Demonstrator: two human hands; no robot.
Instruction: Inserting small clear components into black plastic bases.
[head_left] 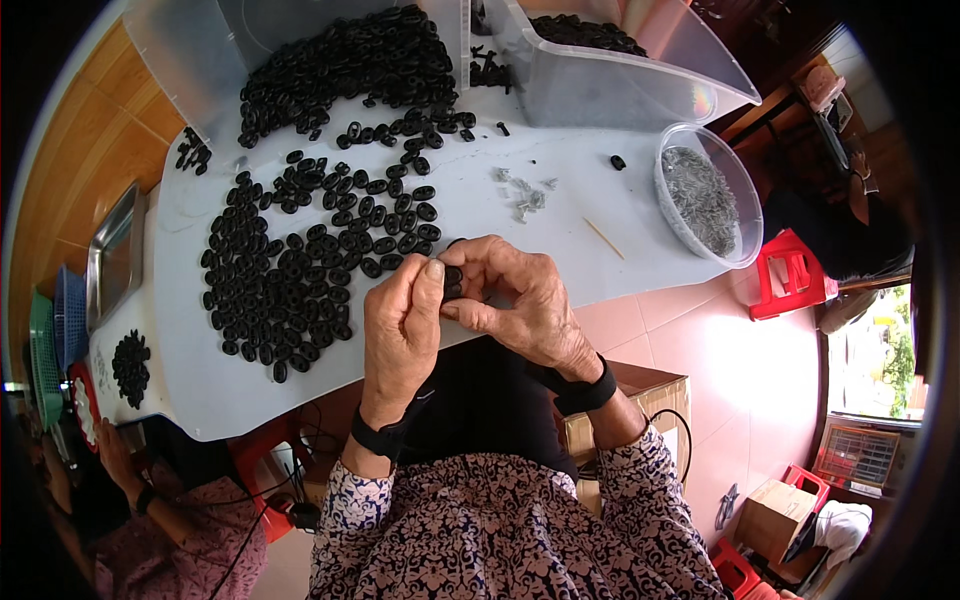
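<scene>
Both my hands meet over the near edge of a white table (pixel 560 215). My left hand (pixel 400 320) and my right hand (pixel 515 300) pinch a small black oval ring (pixel 453 279) between their fingertips. Just left of them, several loose black oval rings (pixel 300 270) lie spread over the table. A larger heap of the same rings (pixel 350 60) spills from a clear plastic bin at the far side. A few small metal pieces (pixel 525 195) lie beyond my hands.
A round clear bowl of small metal parts (pixel 705 195) stands at the right. A clear scoop-shaped bin (pixel 620 75) holds more black rings. A thin wooden stick (pixel 603 238) lies near the bowl. Another person (pixel 150 500) sits at lower left. Red stools (pixel 790 275) stand on the tiled floor.
</scene>
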